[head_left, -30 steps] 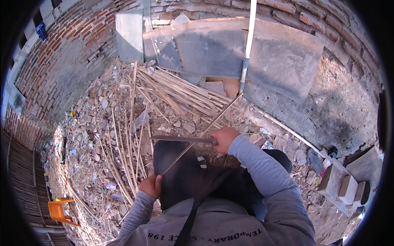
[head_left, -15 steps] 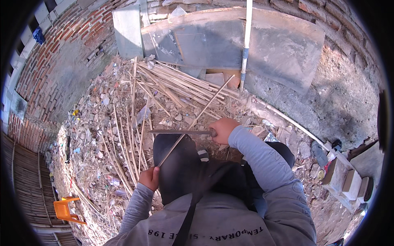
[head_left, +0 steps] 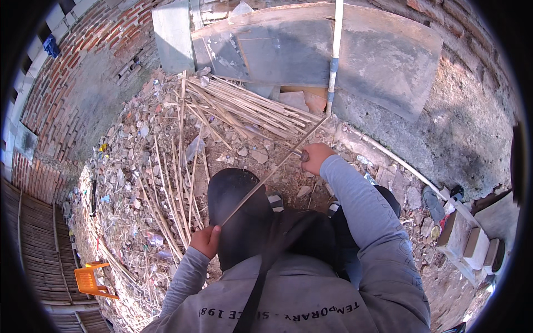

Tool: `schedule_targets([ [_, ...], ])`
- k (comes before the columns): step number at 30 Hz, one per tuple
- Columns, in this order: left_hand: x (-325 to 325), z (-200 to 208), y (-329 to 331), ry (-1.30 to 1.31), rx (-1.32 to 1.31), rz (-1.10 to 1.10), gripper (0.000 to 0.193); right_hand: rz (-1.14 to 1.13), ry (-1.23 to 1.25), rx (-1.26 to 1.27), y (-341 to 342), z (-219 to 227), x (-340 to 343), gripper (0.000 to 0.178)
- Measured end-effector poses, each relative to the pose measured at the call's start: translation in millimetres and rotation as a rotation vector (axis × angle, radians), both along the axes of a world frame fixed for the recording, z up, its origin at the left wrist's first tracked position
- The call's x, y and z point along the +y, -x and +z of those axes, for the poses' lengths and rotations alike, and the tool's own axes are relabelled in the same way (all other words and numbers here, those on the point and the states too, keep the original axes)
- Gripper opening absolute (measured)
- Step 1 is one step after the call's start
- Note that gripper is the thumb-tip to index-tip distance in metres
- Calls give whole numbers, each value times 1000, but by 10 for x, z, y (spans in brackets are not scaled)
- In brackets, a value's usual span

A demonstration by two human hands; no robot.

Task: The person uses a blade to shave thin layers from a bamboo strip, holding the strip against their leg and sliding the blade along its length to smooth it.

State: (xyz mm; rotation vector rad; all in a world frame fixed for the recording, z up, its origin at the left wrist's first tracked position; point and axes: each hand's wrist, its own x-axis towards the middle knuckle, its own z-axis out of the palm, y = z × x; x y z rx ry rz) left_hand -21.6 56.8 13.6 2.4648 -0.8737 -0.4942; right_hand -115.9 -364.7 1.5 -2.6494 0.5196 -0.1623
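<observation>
A long thin bamboo strip [head_left: 258, 187] slants up and to the right across my dark-clad left knee. Its near end is in my left hand [head_left: 206, 241], closed around it. My right hand [head_left: 318, 157] is closed on the handle of a long-bladed knife [head_left: 304, 156], close beside the upper part of the strip. The blade shows nearly edge-on against the ground, so its outline is hard to make out. Whether the blade touches the strip I cannot tell.
A heap of bamboo strips [head_left: 250, 108] lies ahead, with more strips [head_left: 172, 194] to the left on rubble-strewn ground. Grey boards [head_left: 277, 50] lean at the wall behind a white pipe [head_left: 335, 55]. An orange chair [head_left: 89, 280] stands far left; blocks [head_left: 476, 250] sit at right.
The knife has turned from lying crosswise over the strip to pointing away, nearly edge-on. My right hand has moved slightly up and right. The strip's far end has shifted slightly right and down.
</observation>
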Motion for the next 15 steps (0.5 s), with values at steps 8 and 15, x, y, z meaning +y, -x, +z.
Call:
schedule_targets([
  [8, 119, -105, -46, 57, -20, -22, 50, 209, -27, 186, 18, 543, 439, 34],
  [15, -13, 23, -61, 116, 161, 20, 50, -60, -117, 26, 1, -62, -262, 41],
])
